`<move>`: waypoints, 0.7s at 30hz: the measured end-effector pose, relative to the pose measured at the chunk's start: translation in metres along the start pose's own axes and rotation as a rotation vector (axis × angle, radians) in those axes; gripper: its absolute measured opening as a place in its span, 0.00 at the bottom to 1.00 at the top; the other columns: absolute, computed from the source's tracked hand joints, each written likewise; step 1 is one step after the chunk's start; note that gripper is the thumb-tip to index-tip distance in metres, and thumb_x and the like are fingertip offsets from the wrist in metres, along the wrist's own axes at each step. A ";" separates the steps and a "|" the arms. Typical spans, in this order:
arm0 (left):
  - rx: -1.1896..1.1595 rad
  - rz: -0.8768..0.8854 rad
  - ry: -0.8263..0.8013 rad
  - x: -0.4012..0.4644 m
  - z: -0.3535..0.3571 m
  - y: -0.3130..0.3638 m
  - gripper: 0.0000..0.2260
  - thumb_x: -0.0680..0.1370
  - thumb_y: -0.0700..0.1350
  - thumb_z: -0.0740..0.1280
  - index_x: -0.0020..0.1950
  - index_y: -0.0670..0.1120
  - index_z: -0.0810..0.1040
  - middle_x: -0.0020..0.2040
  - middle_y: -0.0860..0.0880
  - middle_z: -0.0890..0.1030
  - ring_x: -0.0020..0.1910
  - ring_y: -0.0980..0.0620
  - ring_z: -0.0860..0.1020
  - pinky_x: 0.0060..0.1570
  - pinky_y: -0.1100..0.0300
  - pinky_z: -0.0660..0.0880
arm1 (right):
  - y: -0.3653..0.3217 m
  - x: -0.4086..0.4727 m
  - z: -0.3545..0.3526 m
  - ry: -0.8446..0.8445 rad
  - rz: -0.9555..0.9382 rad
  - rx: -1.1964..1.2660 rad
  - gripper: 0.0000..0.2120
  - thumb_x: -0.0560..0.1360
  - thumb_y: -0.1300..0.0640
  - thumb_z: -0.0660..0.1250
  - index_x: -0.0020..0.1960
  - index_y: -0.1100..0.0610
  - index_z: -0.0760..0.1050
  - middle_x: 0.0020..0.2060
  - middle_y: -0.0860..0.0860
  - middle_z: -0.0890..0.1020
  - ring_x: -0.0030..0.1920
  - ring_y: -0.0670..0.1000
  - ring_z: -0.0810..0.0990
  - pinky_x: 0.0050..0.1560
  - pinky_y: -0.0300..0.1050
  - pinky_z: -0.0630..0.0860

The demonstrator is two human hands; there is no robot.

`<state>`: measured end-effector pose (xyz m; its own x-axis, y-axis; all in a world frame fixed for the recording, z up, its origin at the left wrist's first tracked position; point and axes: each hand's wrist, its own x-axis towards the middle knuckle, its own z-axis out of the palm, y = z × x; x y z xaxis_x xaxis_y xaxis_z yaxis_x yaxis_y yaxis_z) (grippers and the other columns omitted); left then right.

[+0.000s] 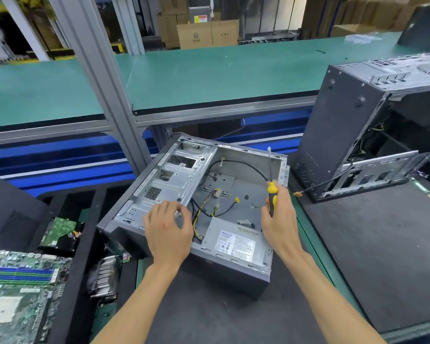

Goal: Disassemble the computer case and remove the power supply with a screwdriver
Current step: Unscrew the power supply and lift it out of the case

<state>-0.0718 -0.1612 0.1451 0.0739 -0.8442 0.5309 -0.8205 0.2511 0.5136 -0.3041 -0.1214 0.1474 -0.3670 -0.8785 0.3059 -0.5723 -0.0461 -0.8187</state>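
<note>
centre: open case (196, 194) lying on its side on tabletop (382, 269)
in case, near corner: power supply (236, 242)
right of case: second case (358, 135), upright
far left: motherboard (18, 289)
behind motherboard: hard drive (60, 232)

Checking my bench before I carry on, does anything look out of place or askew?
The open grey metal computer case sits skewed on the black mat, and loose yellow-and-black cables sprawl unplugged beside the silver power supply.
</note>
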 end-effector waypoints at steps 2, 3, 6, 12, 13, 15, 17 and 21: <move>-0.070 0.016 0.032 -0.001 0.000 -0.002 0.10 0.78 0.46 0.59 0.37 0.50 0.72 0.33 0.56 0.72 0.35 0.52 0.69 0.37 0.56 0.66 | 0.000 0.002 0.000 -0.063 -0.011 0.025 0.14 0.80 0.60 0.58 0.61 0.45 0.69 0.45 0.36 0.77 0.44 0.45 0.70 0.51 0.46 0.66; -0.084 0.021 0.044 -0.001 0.001 -0.003 0.11 0.78 0.47 0.59 0.35 0.52 0.70 0.31 0.57 0.69 0.32 0.52 0.68 0.32 0.56 0.65 | -0.001 0.004 -0.002 -0.098 -0.023 0.030 0.13 0.80 0.59 0.58 0.55 0.40 0.67 0.44 0.38 0.81 0.45 0.44 0.74 0.49 0.47 0.69; -0.077 0.036 0.056 -0.001 0.003 -0.006 0.16 0.79 0.48 0.57 0.31 0.54 0.63 0.25 0.55 0.62 0.25 0.50 0.63 0.25 0.59 0.58 | -0.002 0.011 -0.006 -0.178 -0.064 -0.025 0.08 0.77 0.50 0.56 0.45 0.36 0.63 0.39 0.47 0.83 0.49 0.47 0.82 0.43 0.49 0.76; -0.112 0.078 0.080 0.003 0.005 -0.012 0.19 0.81 0.49 0.57 0.29 0.52 0.62 0.23 0.53 0.63 0.22 0.48 0.64 0.21 0.56 0.60 | 0.007 0.025 -0.014 -0.248 -0.107 -0.123 0.08 0.71 0.47 0.54 0.42 0.50 0.67 0.32 0.53 0.75 0.40 0.51 0.74 0.40 0.54 0.72; -0.126 0.070 0.077 0.007 0.006 -0.014 0.18 0.81 0.49 0.58 0.30 0.52 0.63 0.24 0.54 0.64 0.23 0.48 0.65 0.22 0.56 0.61 | 0.007 0.025 -0.012 -0.255 -0.106 -0.125 0.10 0.72 0.46 0.54 0.42 0.51 0.68 0.32 0.52 0.74 0.41 0.47 0.71 0.40 0.48 0.69; -0.142 0.055 0.072 0.013 0.009 -0.018 0.18 0.80 0.51 0.59 0.30 0.51 0.67 0.26 0.54 0.67 0.27 0.50 0.67 0.24 0.57 0.63 | 0.007 0.022 -0.006 -0.250 -0.073 -0.098 0.07 0.73 0.46 0.54 0.41 0.47 0.68 0.33 0.45 0.71 0.43 0.43 0.69 0.41 0.39 0.63; -0.156 0.048 0.083 0.019 0.013 -0.021 0.18 0.81 0.52 0.60 0.31 0.50 0.69 0.29 0.56 0.68 0.32 0.54 0.67 0.27 0.58 0.63 | 0.006 0.018 -0.001 -0.220 -0.031 -0.066 0.06 0.74 0.49 0.56 0.40 0.48 0.67 0.32 0.42 0.70 0.43 0.41 0.68 0.41 0.36 0.64; -0.172 0.086 0.078 0.030 0.021 -0.029 0.17 0.81 0.52 0.61 0.33 0.48 0.73 0.31 0.55 0.72 0.37 0.54 0.68 0.38 0.57 0.65 | 0.006 0.004 0.001 -0.147 0.025 -0.021 0.07 0.75 0.50 0.58 0.39 0.51 0.65 0.32 0.38 0.70 0.44 0.41 0.67 0.43 0.30 0.66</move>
<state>-0.0575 -0.2039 0.1320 0.0569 -0.7786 0.6249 -0.7169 0.4037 0.5684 -0.3083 -0.1260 0.1430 -0.2710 -0.9394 0.2100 -0.5800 -0.0148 -0.8145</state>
